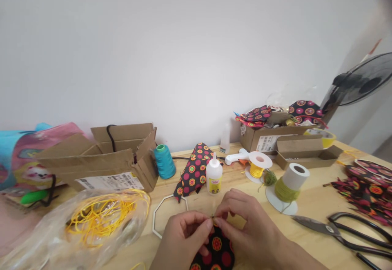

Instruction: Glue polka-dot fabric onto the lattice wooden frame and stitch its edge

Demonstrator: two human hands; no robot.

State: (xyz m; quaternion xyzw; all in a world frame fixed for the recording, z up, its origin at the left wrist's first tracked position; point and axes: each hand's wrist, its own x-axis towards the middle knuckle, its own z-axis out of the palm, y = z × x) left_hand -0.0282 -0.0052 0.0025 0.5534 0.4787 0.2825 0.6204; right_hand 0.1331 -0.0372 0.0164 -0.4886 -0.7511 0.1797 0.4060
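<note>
A piece of black fabric printed with red and orange flowers and dots (217,245) hangs below both hands at the bottom centre. My left hand (191,235) pinches its top edge between thumb and fingers. Close beside it, my right hand (240,221) pinches at the same top point, where something small shows between the fingertips, too small to name. Just beyond the hands stands a white glue bottle (213,177) with a yellow label. Left of my hands lies a white octagonal frame (155,217), partly covered by my left hand.
More patterned fabric (196,170) lies behind the glue bottle. Black-handled scissors (333,231) rest at right, near spools of yellow cord (256,170) and green cord (286,190). At left are a teal thread cone (164,162), a cardboard box (101,164) and a plastic bag of yellow cord (104,217).
</note>
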